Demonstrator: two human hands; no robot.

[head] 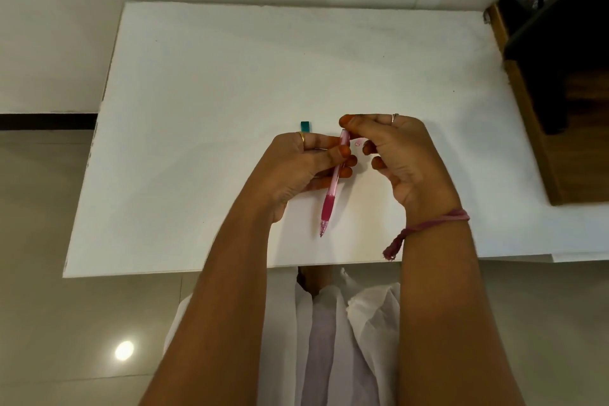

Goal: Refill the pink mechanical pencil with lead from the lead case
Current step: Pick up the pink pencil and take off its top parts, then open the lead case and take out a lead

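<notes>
My left hand [301,168] grips the pink mechanical pencil [331,194] around its barrel, tip pointing down toward me and top end up. My right hand [395,155] has thumb and forefinger pinched at the pencil's top end; whether they hold a lead or a cap I cannot tell. A small pink piece [357,143] lies on the white table [214,92] just behind my right fingers. A teal lead case [305,126] pokes out behind my left hand, mostly hidden by it.
A dark box on a wooden stand [560,82] sits at the table's right end. The table's front edge [164,272] runs close to my body, and the wall rises just behind the far edge.
</notes>
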